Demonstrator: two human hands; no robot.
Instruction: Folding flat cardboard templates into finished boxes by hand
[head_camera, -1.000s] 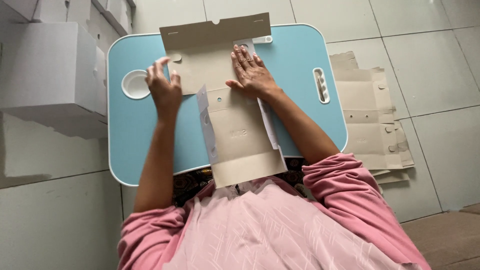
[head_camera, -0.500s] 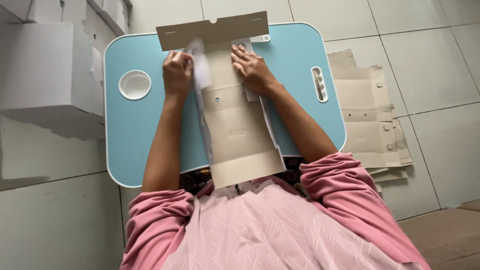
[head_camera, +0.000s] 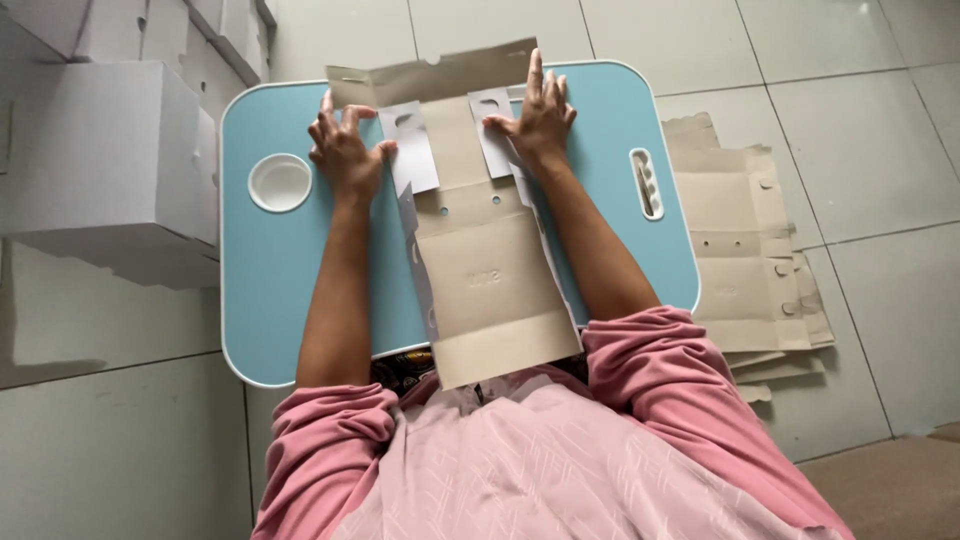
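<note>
— Two hands press on one flat cardboard box blank (head_camera: 480, 250) laid down the middle of a small blue lap table (head_camera: 290, 290), its far flap over the table's far edge, its near end overhanging the near edge toward the person in pink sleeves (head_camera: 640, 350). What is each hand doing?

— Left hand (head_camera: 345, 155) bears down, fingers curled, on the left side flap (head_camera: 412, 148), folded inward with its white face up. Right hand (head_camera: 540, 118) lies flat, fingers stretched toward the far edge, holding down the right side flap (head_camera: 495, 130). Neither clenches anything; both push with palm and fingertips.

— How would this fold go well?

— By my reading, even pressure along both creases at once, with the panel kept square to the table so the flaps lie straight.

— And the arms?

— Both forearms run straight out from the body, nearly parallel, either side of the blank, wrists low.

— Around them?

— White made-up boxes (head_camera: 100, 150) stand off the table's left edge; a stack of flat blanks (head_camera: 750, 240) lies on the tiled floor (head_camera: 870, 130) off its right edge; a round white recess (head_camera: 280, 183) sits near the far-left corner.
</note>
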